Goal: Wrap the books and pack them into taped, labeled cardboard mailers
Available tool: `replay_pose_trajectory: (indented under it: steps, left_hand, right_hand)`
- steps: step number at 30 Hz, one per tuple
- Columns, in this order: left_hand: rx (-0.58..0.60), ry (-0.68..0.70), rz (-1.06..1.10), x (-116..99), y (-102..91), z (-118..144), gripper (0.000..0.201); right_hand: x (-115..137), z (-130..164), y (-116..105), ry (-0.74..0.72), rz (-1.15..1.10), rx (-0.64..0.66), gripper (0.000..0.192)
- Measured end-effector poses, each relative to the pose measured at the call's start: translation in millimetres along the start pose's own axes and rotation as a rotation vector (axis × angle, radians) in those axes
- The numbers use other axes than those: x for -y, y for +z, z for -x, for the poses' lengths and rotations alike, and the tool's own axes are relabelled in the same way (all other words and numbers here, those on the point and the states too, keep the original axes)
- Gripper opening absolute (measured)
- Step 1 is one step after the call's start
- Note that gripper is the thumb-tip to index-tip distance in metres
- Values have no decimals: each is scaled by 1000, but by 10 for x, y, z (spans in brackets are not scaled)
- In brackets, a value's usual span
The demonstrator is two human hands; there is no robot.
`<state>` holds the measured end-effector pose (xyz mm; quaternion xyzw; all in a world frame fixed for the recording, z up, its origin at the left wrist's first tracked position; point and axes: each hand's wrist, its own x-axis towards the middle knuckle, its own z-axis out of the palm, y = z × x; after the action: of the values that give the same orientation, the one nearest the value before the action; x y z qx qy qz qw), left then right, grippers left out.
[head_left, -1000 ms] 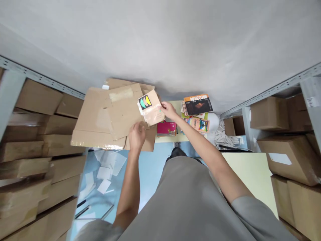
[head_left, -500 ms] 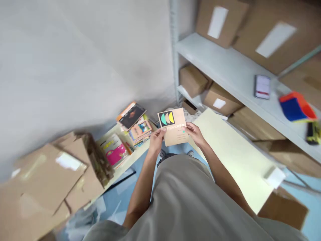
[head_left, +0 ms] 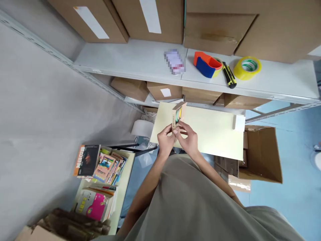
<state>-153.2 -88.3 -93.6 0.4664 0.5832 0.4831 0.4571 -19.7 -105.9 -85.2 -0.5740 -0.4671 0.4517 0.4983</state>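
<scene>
In front of my body I hold a small beige book [head_left: 175, 117] upright over the pale yellow tabletop [head_left: 213, 132]. Its lettered spine faces me, and part of a cover with green and yellow shapes shows at the right. My left hand [head_left: 165, 140] pinches the lower left of the book. On the other side, the fingers and thumb of my right hand [head_left: 187, 138] are closed on its lower edge. At the table's right end stands a small white box [head_left: 239, 123].
A grey shelf [head_left: 120, 58] behind the table bears a phone [head_left: 175, 62], an orange-and-blue tape dispenser [head_left: 207, 65], a cutter knife [head_left: 229, 76] and yellow tape [head_left: 247, 68]. Stacked books [head_left: 87, 160] lie on a side table at left. An open carton [head_left: 263, 154] stands at right.
My view and body have turned right, from the stacked books toward the shelf and table. The book, earlier held with its cover facing me, is now turned spine toward me.
</scene>
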Motion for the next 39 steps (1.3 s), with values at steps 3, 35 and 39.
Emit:
replay_pose_trajectory:
  steps: [3,35,39]
  left_hand:
    - [95,139,-116,-44,29,139,47]
    - [-69,27,-50,-237,-298,300,45]
    - [37,36,-57,-235,-405,285,51]
  right_hand:
    - [6,-49,-27,27,-13,-107,52]
    - [4,-84,153,52,-179,244,71]
    - [-11,-178,37,87,-232,189,58]
